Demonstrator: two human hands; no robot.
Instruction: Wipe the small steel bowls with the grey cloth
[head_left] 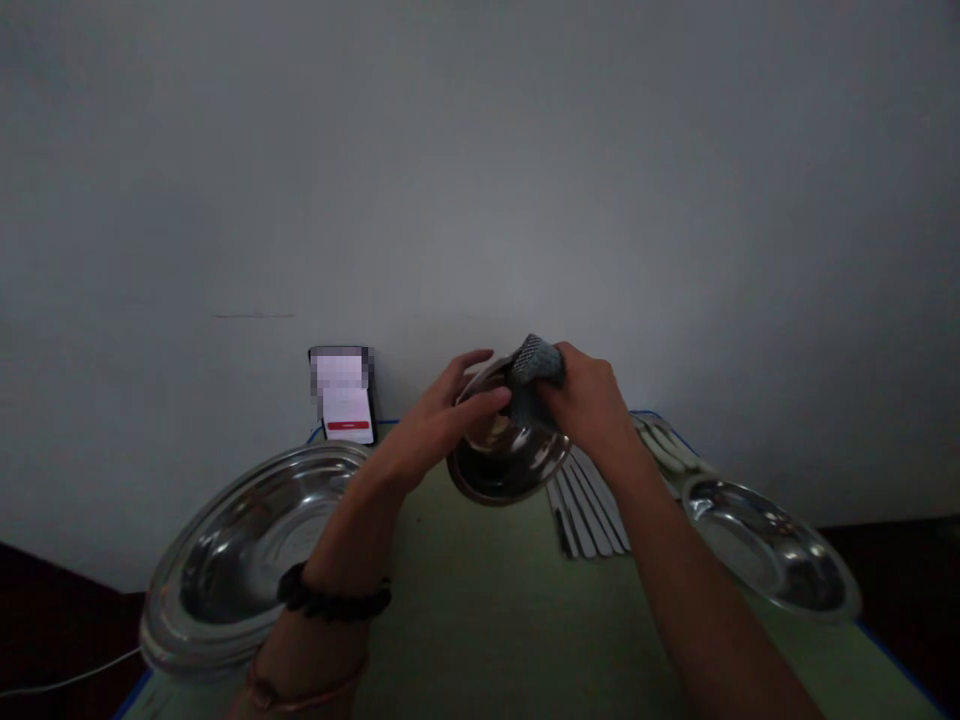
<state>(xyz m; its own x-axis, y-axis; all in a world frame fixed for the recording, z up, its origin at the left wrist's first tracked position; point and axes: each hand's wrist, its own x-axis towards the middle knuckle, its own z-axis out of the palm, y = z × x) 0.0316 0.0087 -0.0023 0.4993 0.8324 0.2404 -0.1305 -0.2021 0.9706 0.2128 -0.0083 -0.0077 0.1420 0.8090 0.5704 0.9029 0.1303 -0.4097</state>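
Above the far part of the table, a shiny metal bowl (517,465) is held tilted, with its hollow side facing me. My left hand (450,410) grips the bowl's left rim, thumb inside and fingers behind. In my right hand (589,395) is a bunched grey patterned cloth (536,362), pressed against the bowl's upper right rim and inside. The fingertips of the right hand are partly hidden by the cloth. Beneath the right forearm lie several flat metal knives (585,505) side by side, partly covered by the bowl and arm.
A large metal basin (180,590) stands at the left, and a smaller oval metal dish (772,550) at the right. Behind that dish lie several pale-handled utensils (664,445). A phone (345,395) leans on the wall (480,180) behind the green table (487,620).
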